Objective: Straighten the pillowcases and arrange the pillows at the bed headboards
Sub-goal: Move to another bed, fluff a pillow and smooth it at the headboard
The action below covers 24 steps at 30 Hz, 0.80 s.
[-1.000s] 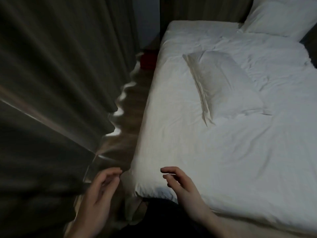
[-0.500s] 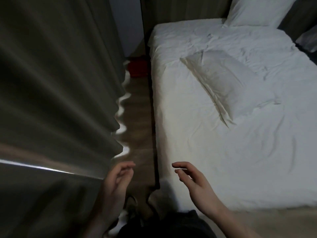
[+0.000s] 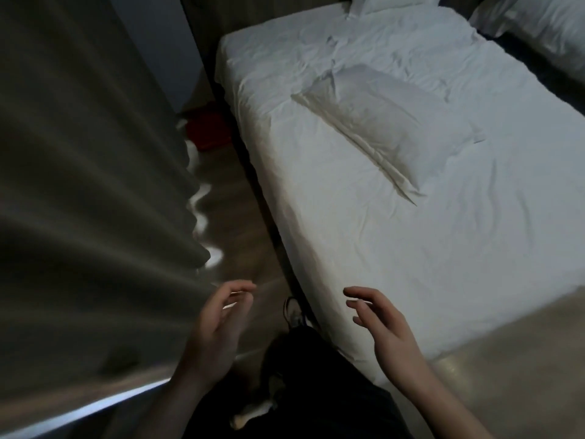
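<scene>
Where curtain (image 3: 95, 172) hangs, rumpled bed (image 3: 364, 242) alongside.

A dim bedroom, possibly a hotel room. A bed (image 3: 411, 248) with a wrinkled white sheet fills the right side, a white pillow (image 3: 389, 122) lying askew on it. More white pillows (image 3: 544, 23) sit at the far end. Heavy floor-length curtains (image 3: 88, 153) hang on the left, above a wooden floor (image 3: 234, 217).

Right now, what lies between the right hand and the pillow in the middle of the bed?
Only wrinkled white sheet, as the head view shows. The right hand holds nothing, and the pillow lies untouched.
</scene>
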{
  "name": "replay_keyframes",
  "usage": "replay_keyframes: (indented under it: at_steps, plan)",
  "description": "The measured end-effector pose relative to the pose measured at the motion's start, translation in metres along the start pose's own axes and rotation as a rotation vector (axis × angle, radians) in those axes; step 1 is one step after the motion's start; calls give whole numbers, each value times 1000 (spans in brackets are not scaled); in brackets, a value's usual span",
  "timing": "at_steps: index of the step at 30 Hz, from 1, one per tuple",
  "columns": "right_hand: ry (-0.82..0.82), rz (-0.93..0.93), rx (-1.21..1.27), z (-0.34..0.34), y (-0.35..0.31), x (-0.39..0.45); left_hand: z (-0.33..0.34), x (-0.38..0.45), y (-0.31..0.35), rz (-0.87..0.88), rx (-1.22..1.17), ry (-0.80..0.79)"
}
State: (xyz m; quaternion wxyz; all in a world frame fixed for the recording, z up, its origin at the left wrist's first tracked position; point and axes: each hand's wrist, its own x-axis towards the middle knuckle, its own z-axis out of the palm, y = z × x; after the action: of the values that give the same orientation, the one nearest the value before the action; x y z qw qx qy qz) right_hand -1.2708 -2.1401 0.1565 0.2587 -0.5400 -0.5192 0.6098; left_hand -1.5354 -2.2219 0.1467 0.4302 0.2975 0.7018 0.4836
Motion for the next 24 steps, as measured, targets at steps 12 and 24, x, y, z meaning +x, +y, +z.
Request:
replay_keyframes:
  at_steps: [12,24]
  plan:
    - [136,64,133,6,-36,135,33,165,58,62,140,-131]
    - [306,82,173,-19,-87,284,70,355,124,100,198,-276]
